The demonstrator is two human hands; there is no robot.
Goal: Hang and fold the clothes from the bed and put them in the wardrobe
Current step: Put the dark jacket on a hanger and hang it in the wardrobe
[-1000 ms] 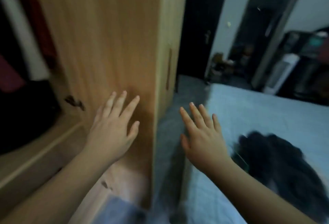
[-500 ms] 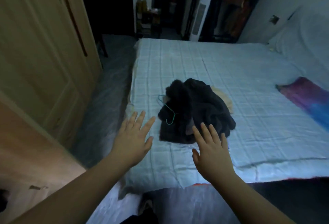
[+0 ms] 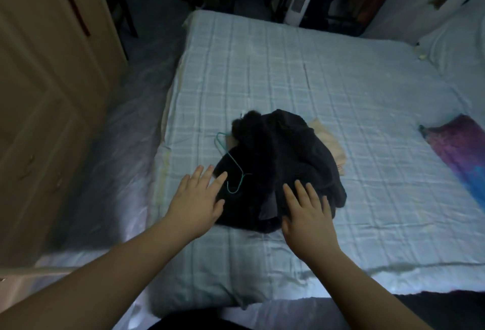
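A dim bedroom: a bed (image 3: 288,72) under a pale checked sheet fills the view, with the wooden wardrobe (image 3: 47,98) standing at nine o'clock and a dark doorway at twelve. A second ago the view faced the wardrobe's side with the left palm flat on its wood; half a second ago it had swung round to the bed; now the person stands at the foot edge, closer in, and both arms have stretched forward.

The left hand (image 3: 196,198) is the nearer grip to the pile's nine-o'clock edge: fingers straight and spread, holding nothing, the tips at the edge of the dark cloth, though contact cannot be told. The right hand (image 3: 307,211) is spread the same way, empty, over the six-o'clock edge of the pile.

Just beyond the left fingertips a thin green wire hanger (image 3: 232,164) lies on top of the black clothes (image 3: 283,161), which sit heaped near the bed's centre. A beige garment (image 3: 328,140) shows from under the heap at two o'clock. A purple and blue cloth (image 3: 462,151) lies well apart at three o'clock.

I judge the turn from wardrobe to bed as the start of another fetch: nothing is lifted yet, and the hanger looks the likely first pick
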